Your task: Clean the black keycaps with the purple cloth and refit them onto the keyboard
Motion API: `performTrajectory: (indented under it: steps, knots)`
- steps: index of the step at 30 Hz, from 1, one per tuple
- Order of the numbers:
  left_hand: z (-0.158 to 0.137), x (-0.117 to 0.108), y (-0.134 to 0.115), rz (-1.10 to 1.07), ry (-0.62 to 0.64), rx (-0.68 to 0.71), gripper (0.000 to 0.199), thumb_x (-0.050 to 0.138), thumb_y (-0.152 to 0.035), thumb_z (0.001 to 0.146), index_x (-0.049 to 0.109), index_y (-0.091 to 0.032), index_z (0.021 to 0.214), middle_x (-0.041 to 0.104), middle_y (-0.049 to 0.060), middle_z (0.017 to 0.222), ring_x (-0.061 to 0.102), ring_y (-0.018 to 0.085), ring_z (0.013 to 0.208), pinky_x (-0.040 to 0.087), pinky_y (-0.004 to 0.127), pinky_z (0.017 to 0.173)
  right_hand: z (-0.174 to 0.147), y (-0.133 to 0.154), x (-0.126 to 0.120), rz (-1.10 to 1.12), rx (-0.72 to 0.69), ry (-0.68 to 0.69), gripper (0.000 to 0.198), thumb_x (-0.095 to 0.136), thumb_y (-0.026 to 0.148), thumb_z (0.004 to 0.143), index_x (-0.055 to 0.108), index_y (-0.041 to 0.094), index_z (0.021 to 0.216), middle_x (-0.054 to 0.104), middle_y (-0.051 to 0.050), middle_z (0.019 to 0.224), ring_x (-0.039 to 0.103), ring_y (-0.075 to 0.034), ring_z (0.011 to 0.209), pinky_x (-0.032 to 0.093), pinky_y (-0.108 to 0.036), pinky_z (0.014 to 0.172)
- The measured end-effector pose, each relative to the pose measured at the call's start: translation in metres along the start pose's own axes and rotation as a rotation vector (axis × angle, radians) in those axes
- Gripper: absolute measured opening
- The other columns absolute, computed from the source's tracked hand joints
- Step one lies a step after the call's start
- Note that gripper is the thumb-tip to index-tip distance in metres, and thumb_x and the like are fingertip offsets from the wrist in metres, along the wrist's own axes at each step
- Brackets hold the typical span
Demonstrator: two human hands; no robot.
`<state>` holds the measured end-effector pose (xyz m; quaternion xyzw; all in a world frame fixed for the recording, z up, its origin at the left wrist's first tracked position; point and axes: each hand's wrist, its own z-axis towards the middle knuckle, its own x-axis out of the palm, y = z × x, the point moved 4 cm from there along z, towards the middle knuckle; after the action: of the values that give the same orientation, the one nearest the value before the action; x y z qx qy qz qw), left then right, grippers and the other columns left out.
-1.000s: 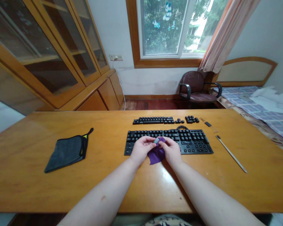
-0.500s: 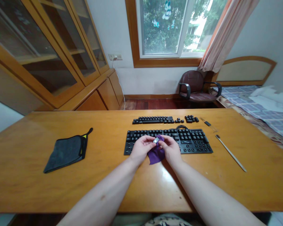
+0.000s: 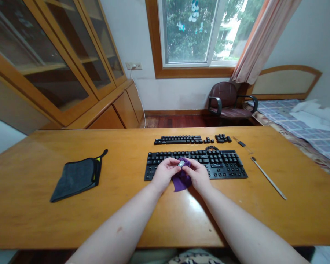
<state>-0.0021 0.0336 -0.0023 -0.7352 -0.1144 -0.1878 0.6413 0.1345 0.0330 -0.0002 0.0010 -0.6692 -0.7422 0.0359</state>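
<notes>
My left hand (image 3: 165, 174) pinches a small keycap (image 3: 181, 164) between thumb and fingers; it looks pale and shiny in the light. A purple cloth (image 3: 181, 182) is bunched behind the keycap and hangs down between both hands. My right hand (image 3: 199, 175) is closed on this cloth, its thumb close to the keycap's right side. Both hands are over the front middle of a black keyboard (image 3: 228, 172), hiding part of it. Several of the keyboard's lower rows are without caps.
Behind the keyboard lie rows of loose black keycaps (image 3: 181, 139) and a wire keycap puller (image 3: 241, 143). A thin brush (image 3: 269, 179) rests at the right. On the left is a folded grey cloth (image 3: 74, 179). All lie on the wooden table (image 3: 121, 220).
Hardly anything differs. My right thumb has shifted slightly to the left against the purple cloth, while my left hand keeps the keycap in the same place.
</notes>
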Motion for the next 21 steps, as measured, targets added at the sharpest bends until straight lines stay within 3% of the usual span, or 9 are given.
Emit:
performTrajectory:
  steps: [3,10,21]
  knots:
    - [0.0022,-0.0035,0.0009,-0.022,-0.021,0.015,0.030,0.079,-0.025,0.057,0.063,-0.017,0.081,0.068,0.001,0.079,0.063,0.012,0.073,0.048,0.026,0.077,-0.0011,-0.0011,0.0024,0.020,0.024,0.033,0.034,0.064,0.032,0.074,0.065,0.026,0.108,0.067,-0.005,0.104,0.063,-0.022,0.085,0.051,-0.035,0.072]
    - [0.0012,-0.0035,-0.0048,0.078,-0.027,0.033,0.026,0.080,-0.021,0.053,0.065,-0.017,0.074,0.067,0.000,0.075,0.062,0.012,0.072,0.047,0.026,0.076,0.0003,-0.0053,-0.0021,0.036,-0.033,-0.030,0.031,0.071,0.026,0.067,0.069,0.027,0.098,0.069,-0.003,0.101,0.061,-0.022,0.097,0.043,-0.041,0.093]
    - [-0.0016,-0.0003,-0.0032,0.067,-0.020,-0.042,0.029,0.081,-0.020,0.049,0.063,-0.014,0.070,0.069,0.000,0.069,0.062,0.012,0.063,0.049,0.027,0.071,-0.0005,0.0008,-0.0063,-0.180,-0.096,-0.032,0.028,0.075,0.030,0.062,0.072,0.023,0.089,0.071,-0.005,0.089,0.064,-0.023,0.084,0.049,-0.037,0.080]
